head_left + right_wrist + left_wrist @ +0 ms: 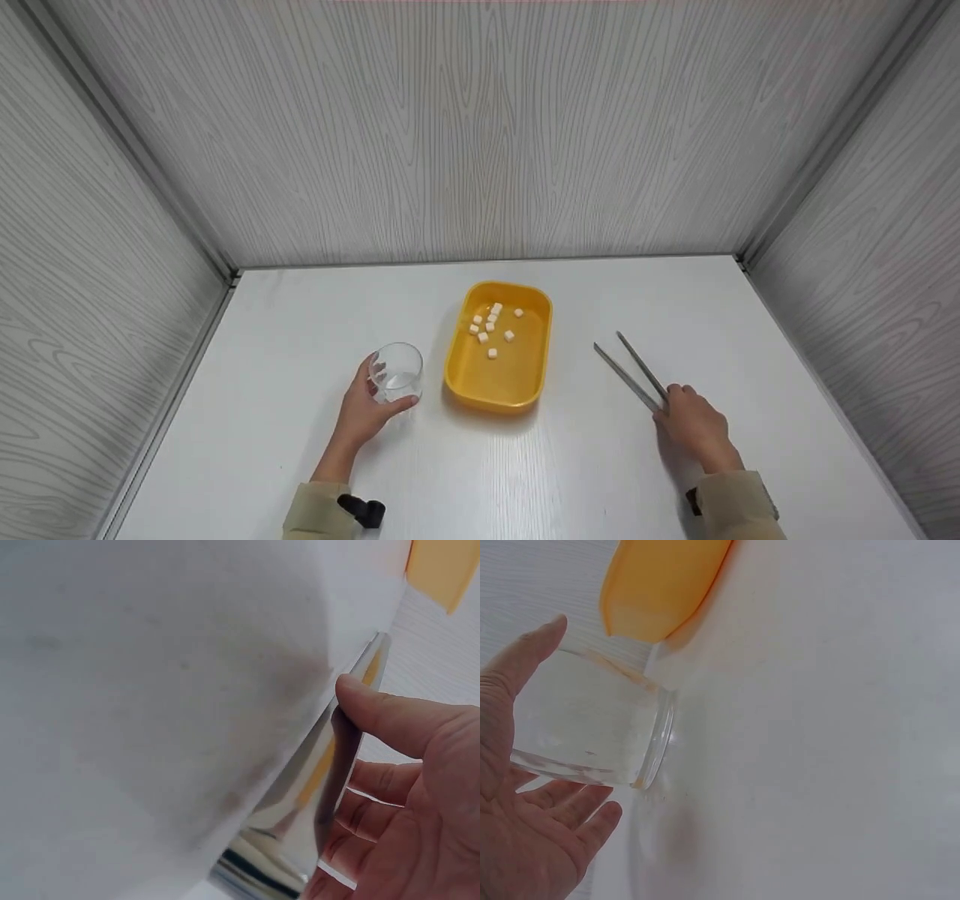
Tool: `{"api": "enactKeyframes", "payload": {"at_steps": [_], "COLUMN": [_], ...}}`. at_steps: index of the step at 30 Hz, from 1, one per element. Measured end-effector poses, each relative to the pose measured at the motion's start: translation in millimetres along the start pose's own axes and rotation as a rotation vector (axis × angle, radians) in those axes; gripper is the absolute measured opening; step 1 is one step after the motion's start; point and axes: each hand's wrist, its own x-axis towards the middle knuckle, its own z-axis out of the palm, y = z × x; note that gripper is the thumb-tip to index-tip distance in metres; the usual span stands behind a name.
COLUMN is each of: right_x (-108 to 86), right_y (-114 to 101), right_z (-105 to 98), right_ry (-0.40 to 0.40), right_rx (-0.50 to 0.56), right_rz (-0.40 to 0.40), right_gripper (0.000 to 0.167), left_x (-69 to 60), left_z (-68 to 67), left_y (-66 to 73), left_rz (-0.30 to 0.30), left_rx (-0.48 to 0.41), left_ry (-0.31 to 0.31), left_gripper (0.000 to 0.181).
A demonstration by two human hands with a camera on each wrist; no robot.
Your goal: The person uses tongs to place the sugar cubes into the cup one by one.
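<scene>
In the head view my left hand (pixel 364 416) curves round a clear glass (pixel 397 367), its thumb on the near side and its fingers on the far left. The left wrist view shows the thumb along one side of the glass (pixel 585 716) and bent fingers at the other. The glass looks upright, its base at the tabletop. On the right, my right hand (pixel 694 424) holds metal tongs (pixel 626 377), their two arms spread and pointing up-left. The right wrist view has the thumb pressing the tongs (pixel 304 791) near the table, fingers behind.
A yellow tray (pixel 495 386) stands on the white table (pixel 585 480) between the hands, just right of the glass. Several small white cubes (pixel 492 353) lie in it, mostly toward its far end. Grey wood-grain panels (pixel 487 135) close off the back and both sides.
</scene>
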Motion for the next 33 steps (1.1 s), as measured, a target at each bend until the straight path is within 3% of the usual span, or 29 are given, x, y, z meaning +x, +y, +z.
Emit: {"api": "enactKeyframes", "payload": {"at_steps": [10, 22, 33], "right_x": [-4.8, -9.8, -9.8], "right_y": [-1, -1, 0], "right_z": [-4, -3, 0], "right_ry": [0.045, 0.099, 0.111], "right_rx": [0.034, 0.085, 0.116], "right_rz": [-0.001, 0.012, 0.002], "right_gripper": [0.019, 0.036, 0.038], "left_x": [0.8, 1.5, 2.6], "left_z": [6.0, 7.3, 9.5], "left_y": [-0.2, -1.2, -1.7], "left_rz": [-0.022, 0.038, 0.038], "left_rx": [-0.007, -0.072, -0.076], "left_ry": [0.032, 0.059, 0.081], "left_gripper": [0.111, 0.106, 0.1]}}
